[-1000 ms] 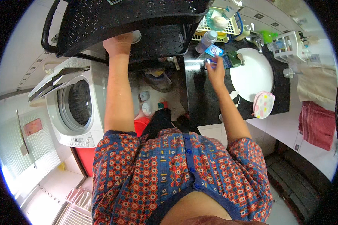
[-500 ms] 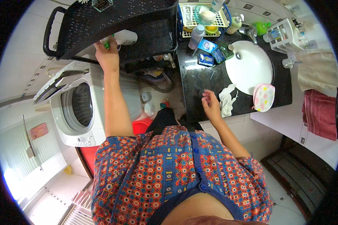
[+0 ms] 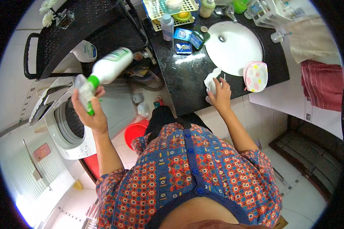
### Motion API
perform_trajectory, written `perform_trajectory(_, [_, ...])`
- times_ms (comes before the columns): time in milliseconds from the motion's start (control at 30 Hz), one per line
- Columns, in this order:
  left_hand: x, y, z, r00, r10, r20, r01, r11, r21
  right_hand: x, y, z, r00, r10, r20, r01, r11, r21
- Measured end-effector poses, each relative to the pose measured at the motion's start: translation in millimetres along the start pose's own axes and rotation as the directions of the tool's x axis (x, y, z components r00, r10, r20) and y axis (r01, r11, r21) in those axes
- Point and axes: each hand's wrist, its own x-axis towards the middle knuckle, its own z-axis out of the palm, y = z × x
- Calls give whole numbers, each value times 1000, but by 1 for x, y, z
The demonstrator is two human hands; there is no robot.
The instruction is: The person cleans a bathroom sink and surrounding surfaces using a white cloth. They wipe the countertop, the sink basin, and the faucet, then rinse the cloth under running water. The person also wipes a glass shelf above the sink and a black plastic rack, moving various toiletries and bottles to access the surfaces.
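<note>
A white spray bottle (image 3: 112, 65) with a green neck and green trigger is tilted in the air, its base toward the upper right. My left hand (image 3: 91, 110) is closed round its spray head, in front of the black rack and the washing machine. On the black counter (image 3: 187, 91), near its front edge, my right hand (image 3: 221, 95) has its fingers curled onto a crumpled white cloth (image 3: 211, 80). Part of the cloth is hidden under those fingers. A dotted pouch (image 3: 256, 77) lies to the right, beside the white sink (image 3: 233, 49).
At the left stands a black rack (image 3: 36, 72) with a white jug (image 3: 85, 51) on it, near an open-lidded washing machine (image 3: 70, 129). Behind the counter's middle are a capped bottle (image 3: 167, 28), blue packets (image 3: 183, 48) and a basket (image 3: 151, 15). A red bucket (image 3: 133, 133) sits on the floor.
My left hand has brought the spray bottle off the rack, toward me. My right hand has moved from beside the white cloth onto it. The whole view has shifted.
</note>
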Motion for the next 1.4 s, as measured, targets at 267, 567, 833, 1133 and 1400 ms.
perform_trajectory(267, [-60, 3, 140, 712, -411, 569, 431, 896, 107, 0, 43, 58, 967, 212, 143, -255, 831, 495])
perform_trajectory(567, [-85, 29, 218, 635, -266, 725, 153, 963, 220, 7, -29, -28, 834, 529, 157, -261, 127, 957])
perform_trajectory(833, [-91, 17, 216, 621, -210, 755, 190, 975, 116, 46, -5, 65, 765, 315, 561, -539, -161, 826])
perform_trajectory(1133, [-67, 16, 209, 475, -180, 861, 211, 974, 87, 54, -12, 34, 862, 225, 455, -460, -32, 887])
perform_trajectory(1400, [-46, 13, 206, 330, -145, 933, 219, 973, 74, 64, -15, 14, 947, -41, 320, -314, 104, 944])
